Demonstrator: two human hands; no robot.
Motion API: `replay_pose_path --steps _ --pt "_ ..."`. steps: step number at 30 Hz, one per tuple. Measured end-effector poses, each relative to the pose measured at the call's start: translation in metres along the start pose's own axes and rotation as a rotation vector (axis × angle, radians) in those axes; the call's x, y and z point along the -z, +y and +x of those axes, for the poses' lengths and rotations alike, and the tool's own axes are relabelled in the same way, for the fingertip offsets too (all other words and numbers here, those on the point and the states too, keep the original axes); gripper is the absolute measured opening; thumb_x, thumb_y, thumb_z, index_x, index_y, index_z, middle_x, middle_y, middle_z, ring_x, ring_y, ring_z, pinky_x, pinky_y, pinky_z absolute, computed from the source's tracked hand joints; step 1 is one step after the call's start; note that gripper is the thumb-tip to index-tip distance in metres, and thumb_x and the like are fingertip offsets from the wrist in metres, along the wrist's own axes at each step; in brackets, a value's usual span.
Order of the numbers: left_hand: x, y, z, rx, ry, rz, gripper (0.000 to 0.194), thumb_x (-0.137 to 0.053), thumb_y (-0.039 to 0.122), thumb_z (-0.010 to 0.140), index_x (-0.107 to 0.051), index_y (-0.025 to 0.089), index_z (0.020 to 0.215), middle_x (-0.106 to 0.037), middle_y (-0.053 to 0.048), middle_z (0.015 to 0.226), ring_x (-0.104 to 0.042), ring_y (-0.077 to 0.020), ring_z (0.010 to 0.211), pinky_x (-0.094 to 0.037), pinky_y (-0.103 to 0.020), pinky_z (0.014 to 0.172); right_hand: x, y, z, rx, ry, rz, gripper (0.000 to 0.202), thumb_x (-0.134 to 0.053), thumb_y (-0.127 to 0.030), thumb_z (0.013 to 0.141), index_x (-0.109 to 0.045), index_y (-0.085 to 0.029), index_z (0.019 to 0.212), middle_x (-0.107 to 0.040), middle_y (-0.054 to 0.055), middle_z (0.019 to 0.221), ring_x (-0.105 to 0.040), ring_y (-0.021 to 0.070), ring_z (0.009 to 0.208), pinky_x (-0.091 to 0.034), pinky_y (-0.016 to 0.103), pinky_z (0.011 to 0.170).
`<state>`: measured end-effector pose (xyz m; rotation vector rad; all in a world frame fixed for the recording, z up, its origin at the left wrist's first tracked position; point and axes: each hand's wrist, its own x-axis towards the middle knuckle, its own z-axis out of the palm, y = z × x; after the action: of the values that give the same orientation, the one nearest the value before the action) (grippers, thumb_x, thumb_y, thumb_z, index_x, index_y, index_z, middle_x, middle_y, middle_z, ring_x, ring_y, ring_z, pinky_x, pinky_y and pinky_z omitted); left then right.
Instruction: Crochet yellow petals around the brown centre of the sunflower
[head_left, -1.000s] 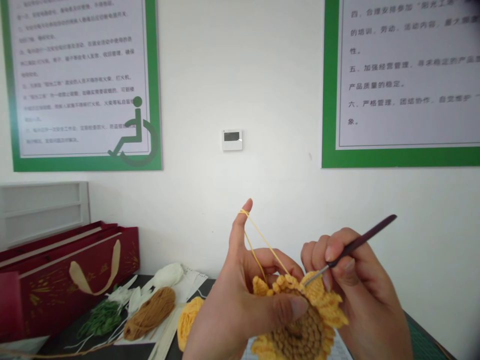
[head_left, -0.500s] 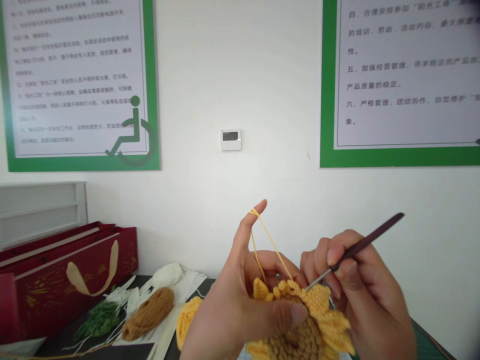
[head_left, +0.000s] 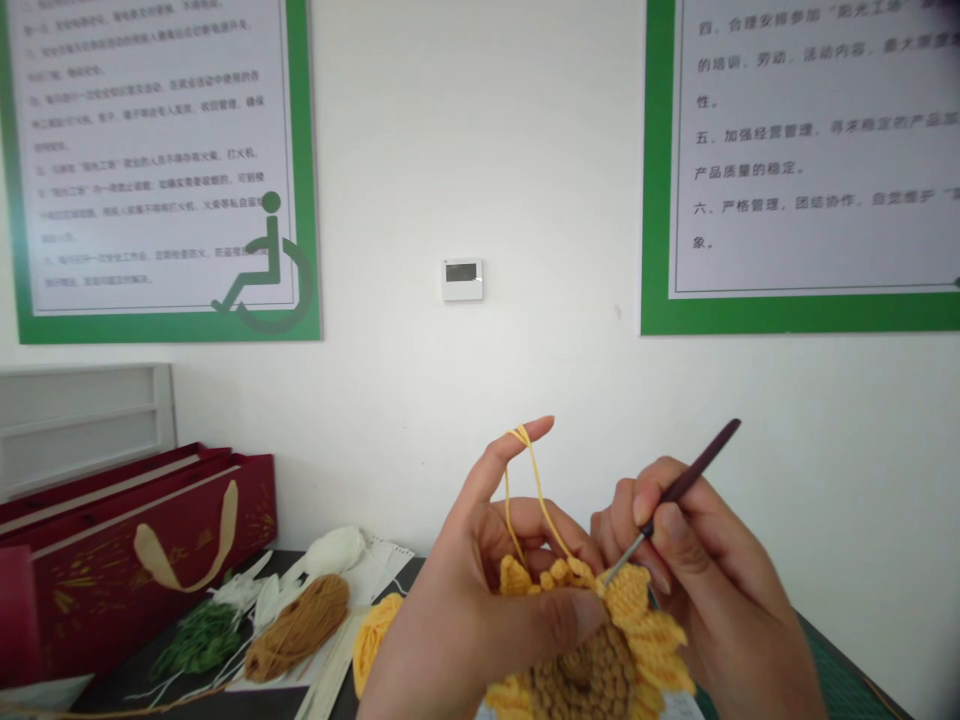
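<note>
A crocheted flower with a brown centre [head_left: 581, 675] and yellow petals [head_left: 656, 640] is pinched between the thumb and fingers of my left hand [head_left: 480, 600]. Yellow yarn [head_left: 537, 480] loops over the raised left index finger and runs down to the flower's upper edge. My right hand [head_left: 712, 580] grips a crochet hook [head_left: 694, 470] with a dark handle, pen-like, its metal shaft slanting down to the left. The hook's tip meets the yellow stitches at the top of the flower, and its very end is hidden there.
Balls of yellow [head_left: 375, 635], brown [head_left: 298, 627] and white yarn [head_left: 335, 550] lie on the dark table at left, with green yarn [head_left: 196, 640]. A red gift bag [head_left: 150, 570] stands far left. A green mat [head_left: 840, 680] shows at lower right.
My right hand and the hook have shifted left, and the hook stands steeper. The left index finger has tipped right and slightly down. The flower has moved slightly left.
</note>
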<state>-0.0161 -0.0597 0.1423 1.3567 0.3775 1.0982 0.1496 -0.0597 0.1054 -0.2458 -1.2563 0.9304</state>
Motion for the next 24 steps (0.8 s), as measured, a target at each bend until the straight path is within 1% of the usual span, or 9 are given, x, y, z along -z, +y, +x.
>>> replay_pose_path --steps 3,9,11,14,19,21,24 --pt "0.0013 -0.0002 0.0012 -0.008 -0.014 -0.008 0.105 -0.095 0.016 0.069 -0.038 0.035 0.155 -0.073 0.001 0.084 -0.058 -0.0099 0.067 -0.042 -0.024 0.063 -0.0030 -0.0017 -0.0012 -0.049 0.071 -0.002 0.025 -0.058 -0.043 0.102 -0.061 -0.023 0.087 -0.044 -0.004 0.065 -0.046 0.0114 0.061 -0.036 0.026 0.057" --pt "0.0028 0.0009 0.0013 0.004 -0.014 -0.001 0.101 -0.095 0.017 0.069 -0.041 0.035 0.154 -0.073 0.001 0.086 -0.055 -0.0071 0.063 -0.039 -0.021 0.059 -0.0016 -0.0017 -0.0038 -0.009 0.124 -0.118 0.027 -0.060 -0.047 0.101 -0.060 -0.024 0.087 -0.045 -0.004 0.065 -0.044 0.0130 0.061 -0.034 0.030 0.058" --pt "0.0031 0.0009 0.0012 0.013 -0.020 0.013 0.101 -0.094 0.017 0.070 -0.041 0.036 0.154 -0.073 0.001 0.086 -0.054 -0.0072 0.063 -0.039 -0.021 0.059 0.0005 -0.0019 -0.0043 0.009 0.127 -0.163 0.027 -0.060 -0.048 0.101 -0.060 -0.025 0.087 -0.046 -0.004 0.065 -0.043 0.0135 0.061 -0.033 0.031 0.058" --pt "0.0036 0.0000 0.0011 0.021 -0.018 0.028 0.102 -0.094 0.017 0.069 -0.041 0.037 0.154 -0.073 0.001 0.087 -0.057 -0.0101 0.069 -0.042 -0.024 0.064 0.0029 -0.0027 -0.0048 0.019 0.109 -0.192 0.027 -0.059 -0.049 0.101 -0.059 -0.026 0.087 -0.048 -0.003 0.066 -0.043 0.0143 0.062 -0.033 0.033 0.058" --pt "0.0053 -0.0017 0.0020 0.034 -0.029 0.029 0.101 -0.093 0.017 0.069 -0.042 0.035 0.153 -0.073 0.000 0.088 -0.060 -0.0145 0.075 -0.043 -0.029 0.068 0.0039 -0.0044 -0.0045 0.005 0.095 -0.226 0.028 -0.057 -0.049 0.102 -0.060 -0.026 0.087 -0.048 -0.003 0.066 -0.043 0.0149 0.062 -0.033 0.033 0.059" --pt "0.0063 -0.0023 0.0026 0.038 -0.040 0.020 0.099 -0.093 0.016 0.068 -0.043 0.034 0.152 -0.073 0.000 0.087 -0.061 -0.0154 0.075 -0.043 -0.030 0.069 0.0027 -0.0052 -0.0038 -0.024 0.093 -0.220 0.030 -0.056 -0.050 0.102 -0.060 -0.025 0.086 -0.049 -0.003 0.066 -0.042 0.0145 0.062 -0.032 0.033 0.059" --pt "0.0070 -0.0028 0.0033 0.021 -0.041 0.025 0.096 -0.092 0.015 0.069 -0.046 0.033 0.151 -0.073 0.000 0.087 -0.059 -0.0136 0.074 -0.043 -0.028 0.068 -0.0009 -0.0060 -0.0021 -0.105 0.100 -0.173 0.033 -0.060 -0.050 0.100 -0.057 -0.024 0.080 -0.047 -0.004 0.064 -0.039 0.0130 0.059 -0.030 0.031 0.057"
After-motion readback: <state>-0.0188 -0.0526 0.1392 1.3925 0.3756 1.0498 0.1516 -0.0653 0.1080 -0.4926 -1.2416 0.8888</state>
